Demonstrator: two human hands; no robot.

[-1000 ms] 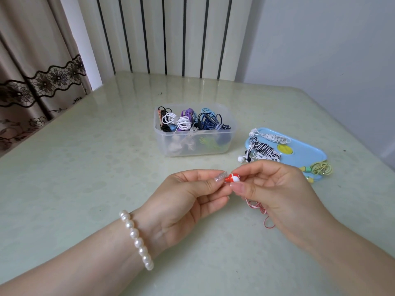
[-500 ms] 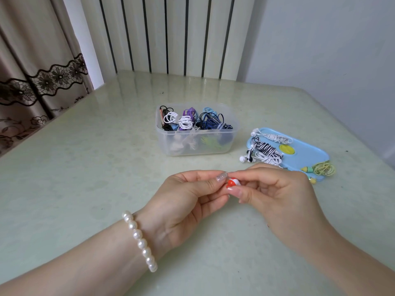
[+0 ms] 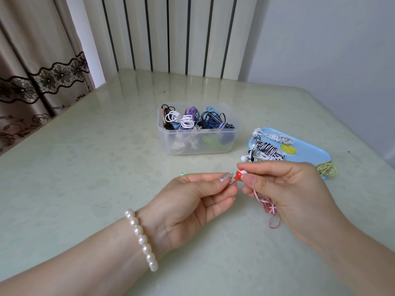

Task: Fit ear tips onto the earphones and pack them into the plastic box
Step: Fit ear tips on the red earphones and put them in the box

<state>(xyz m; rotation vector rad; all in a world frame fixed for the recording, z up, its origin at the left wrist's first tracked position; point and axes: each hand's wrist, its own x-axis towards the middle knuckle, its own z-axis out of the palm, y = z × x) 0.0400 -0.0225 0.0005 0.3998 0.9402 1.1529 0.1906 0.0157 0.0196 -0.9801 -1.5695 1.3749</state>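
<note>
- The left hand (image 3: 192,199) is pinching a small clear ear tip (image 3: 232,180) between thumb and forefinger, just in front of the plastic box (image 3: 198,144); a pearl bracelet (image 3: 141,236) is circling that wrist.
- The right hand (image 3: 284,189) is gripping a red-and-white earbud (image 3: 241,174) between thumb and forefinger, in front of the box and to its right, with the bud's red stem pointing at the ear tip.
- Compared with half a second earlier, the bud and the tip are now sitting slightly apart rather than pressed together, and the red-and-white cable (image 3: 270,210) is hanging in view below the right palm; the tip is probably not yet seated, so another push seems to be needed.
- The plastic box is already holding several coiled earphones in white, purple, blue and black, so packing appears to be well under way.
- To the right of the box, a blue lid (image 3: 305,152) is carrying a zebra-striped set (image 3: 265,149) and a white set (image 3: 275,137), while a yellow-green coil (image 3: 327,168) is resting at its near right end; these are presumably waiting their turn.
- A tiny green piece (image 3: 183,173) is lying in front of the box, to its left; what it is cannot be told.
- The pale green glossy table (image 3: 85,167) is reflecting light from beyond the box, where a striped panel (image 3: 171,33) is standing, with a lace-trimmed curtain (image 3: 40,67) far to the box's left and a plain wall to its right.
</note>
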